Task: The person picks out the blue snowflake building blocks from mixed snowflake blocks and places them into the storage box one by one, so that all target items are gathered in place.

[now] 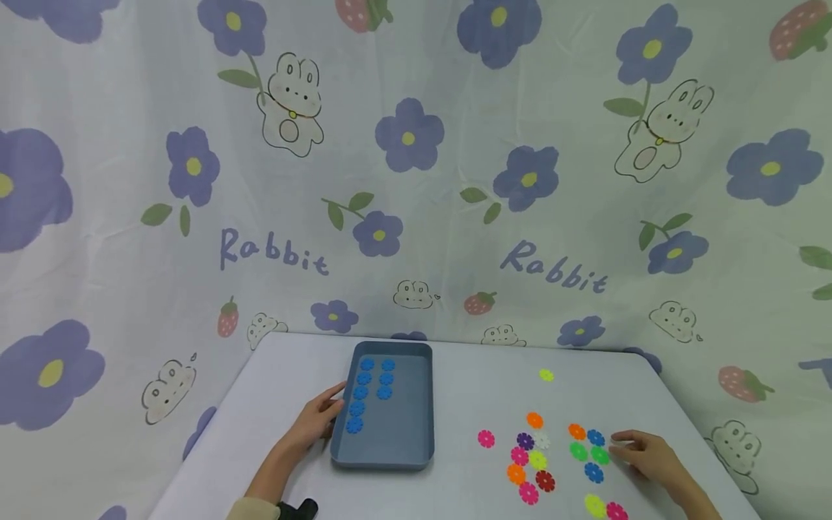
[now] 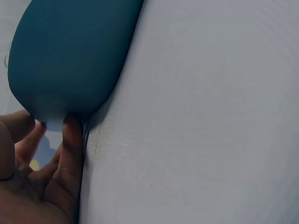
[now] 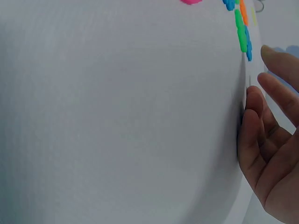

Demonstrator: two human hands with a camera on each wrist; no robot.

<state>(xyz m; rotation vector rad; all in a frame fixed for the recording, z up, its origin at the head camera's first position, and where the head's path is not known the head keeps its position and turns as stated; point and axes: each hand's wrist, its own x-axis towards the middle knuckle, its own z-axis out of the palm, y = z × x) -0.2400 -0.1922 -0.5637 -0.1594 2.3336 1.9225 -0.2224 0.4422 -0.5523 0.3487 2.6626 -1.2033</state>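
A blue-grey tray (image 1: 406, 440) lies on the table, with two columns of blue notched plastic discs (image 1: 360, 393) in its left half. My left hand (image 1: 316, 419) holds the tray by its left rim; in the left wrist view, thumb and fingertips meet the tray's edge (image 2: 70, 100). Over on the right, my right hand (image 1: 650, 456) holds nothing, its fingers loosely bent close to the table. Its fingertips are just right of a blue disc (image 1: 596, 438) and a green disc (image 1: 601, 455). Another green disc (image 1: 578, 452), an orange disc (image 1: 576, 431) and a lower blue disc (image 1: 594, 473) lie beside them.
Between tray and right hand lies a cluster of pink, orange, purple, white, yellow and dark red discs (image 1: 545, 481). One yellow disc (image 1: 547, 375) sits farther back. A yellow-and-pink pair (image 1: 594, 505) lies near the front. A patterned curtain (image 1: 416, 195) hangs behind the white table (image 1: 468, 390).
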